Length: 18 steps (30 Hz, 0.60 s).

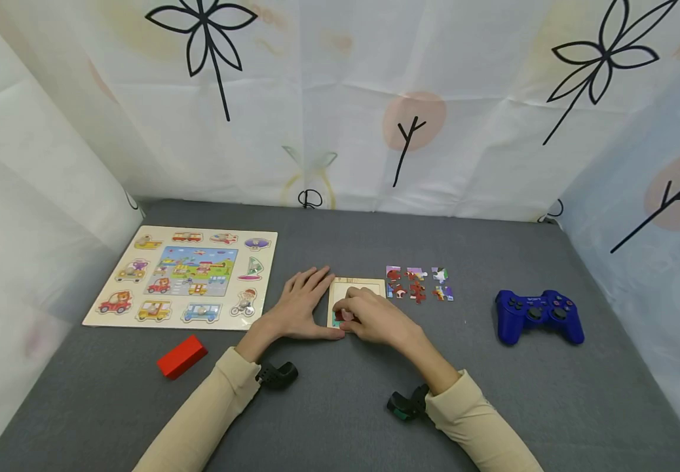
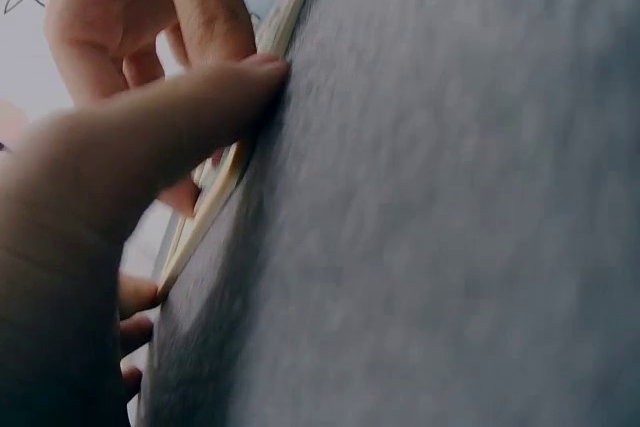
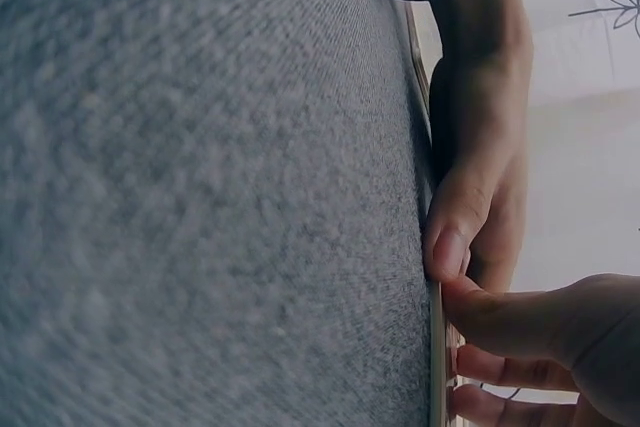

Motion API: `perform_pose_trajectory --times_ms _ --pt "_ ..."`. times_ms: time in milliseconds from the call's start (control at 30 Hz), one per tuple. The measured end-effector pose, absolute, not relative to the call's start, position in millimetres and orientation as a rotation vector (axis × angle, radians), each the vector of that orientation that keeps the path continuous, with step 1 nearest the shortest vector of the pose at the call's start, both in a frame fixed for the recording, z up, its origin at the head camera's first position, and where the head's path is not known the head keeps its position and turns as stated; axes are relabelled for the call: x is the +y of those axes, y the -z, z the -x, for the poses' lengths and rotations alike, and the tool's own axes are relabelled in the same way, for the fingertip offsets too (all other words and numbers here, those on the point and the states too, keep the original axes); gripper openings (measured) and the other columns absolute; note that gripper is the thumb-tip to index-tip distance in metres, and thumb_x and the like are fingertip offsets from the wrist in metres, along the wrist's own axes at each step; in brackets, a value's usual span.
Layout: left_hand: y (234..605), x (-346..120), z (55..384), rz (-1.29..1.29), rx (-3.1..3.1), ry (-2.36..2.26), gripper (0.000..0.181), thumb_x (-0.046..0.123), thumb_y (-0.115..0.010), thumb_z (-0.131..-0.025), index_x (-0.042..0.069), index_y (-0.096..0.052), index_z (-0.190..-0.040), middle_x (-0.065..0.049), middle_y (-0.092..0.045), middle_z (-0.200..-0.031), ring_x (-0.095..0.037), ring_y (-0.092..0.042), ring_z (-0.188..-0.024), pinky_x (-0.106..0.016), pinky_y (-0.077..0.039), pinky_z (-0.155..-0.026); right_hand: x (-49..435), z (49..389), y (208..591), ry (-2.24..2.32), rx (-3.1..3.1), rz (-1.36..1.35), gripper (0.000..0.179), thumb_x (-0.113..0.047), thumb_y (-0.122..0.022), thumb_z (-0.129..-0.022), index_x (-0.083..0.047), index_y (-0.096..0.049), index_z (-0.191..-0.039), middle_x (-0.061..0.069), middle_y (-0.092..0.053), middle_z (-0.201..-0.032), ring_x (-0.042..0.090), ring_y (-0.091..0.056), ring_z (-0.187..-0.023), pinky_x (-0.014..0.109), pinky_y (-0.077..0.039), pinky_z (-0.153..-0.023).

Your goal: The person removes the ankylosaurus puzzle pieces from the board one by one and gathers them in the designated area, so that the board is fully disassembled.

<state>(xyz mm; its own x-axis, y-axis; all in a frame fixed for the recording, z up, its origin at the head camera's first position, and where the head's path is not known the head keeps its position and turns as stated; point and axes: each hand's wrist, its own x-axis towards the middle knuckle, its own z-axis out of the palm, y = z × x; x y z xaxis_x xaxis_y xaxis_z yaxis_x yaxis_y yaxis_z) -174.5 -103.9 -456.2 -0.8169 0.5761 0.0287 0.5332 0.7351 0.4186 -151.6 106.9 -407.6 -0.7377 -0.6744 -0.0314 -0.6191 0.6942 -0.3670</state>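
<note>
A small wooden puzzle tray [image 1: 369, 284] lies mid-table, partly hidden under the hands. My left hand [image 1: 300, 309] rests along its left side with fingers spread and straight, the thumb at the near left corner. Over the tray, my right hand [image 1: 378, 319] has curled fingers and pinches a jigsaw piece [image 1: 338, 319] at the near left corner; most of that piece is covered. The right wrist view shows the right thumb [image 3: 500, 315] close to the left thumb at the tray's edge. Several loose jigsaw pieces [image 1: 417, 288] lie in rows right of the tray.
A large vehicle puzzle board [image 1: 210, 240] lies at the left back. Nearer, a red block [image 1: 182, 357] sits left of the left forearm. A blue game controller [image 1: 539, 316] is at the right. Patterned white cloth [image 1: 346, 65] hangs behind the grey table [image 1: 328, 419].
</note>
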Motion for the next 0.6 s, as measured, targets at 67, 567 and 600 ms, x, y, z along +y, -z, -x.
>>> perform_pose_trajectory --times_ms 67,567,600 --pt "454.1 -105.4 174.6 -0.914 2.804 -0.657 0.113 0.062 -0.077 -0.078 0.006 -0.026 -0.162 -0.018 -0.021 -0.171 -0.044 -0.017 -0.158 -0.068 -0.016 -0.124 106.1 151.2 407.3 0.488 2.742 1.043 0.011 -0.016 -0.073 -0.096 -0.013 -0.075 -0.106 0.003 -0.063 -0.093 0.013 -0.050 -0.078 0.026 -0.043 -0.069" --pt "459.1 -104.9 178.0 -0.888 2.804 -0.624 0.114 0.067 -0.075 -0.078 0.010 -0.026 -0.163 -0.014 -0.020 -0.171 -0.040 -0.016 -0.159 -0.067 -0.015 -0.125 102.1 148.6 405.2 0.469 2.789 1.050 0.013 -0.014 -0.076 -0.093 -0.012 -0.073 -0.105 0.002 -0.063 -0.093 0.014 -0.054 -0.078 0.026 -0.046 -0.068" --pt "458.8 -104.8 178.0 -0.889 2.804 -0.626 0.114 0.067 -0.076 -0.078 0.010 -0.026 -0.163 -0.014 -0.020 -0.171 -0.041 -0.016 -0.159 -0.067 -0.015 -0.125 102.1 148.4 404.7 0.472 2.790 1.050 0.013 -0.014 -0.076 -0.093 -0.012 -0.073 -0.105 0.002 -0.063 -0.093 0.013 -0.054 -0.078 0.025 -0.046 -0.068"
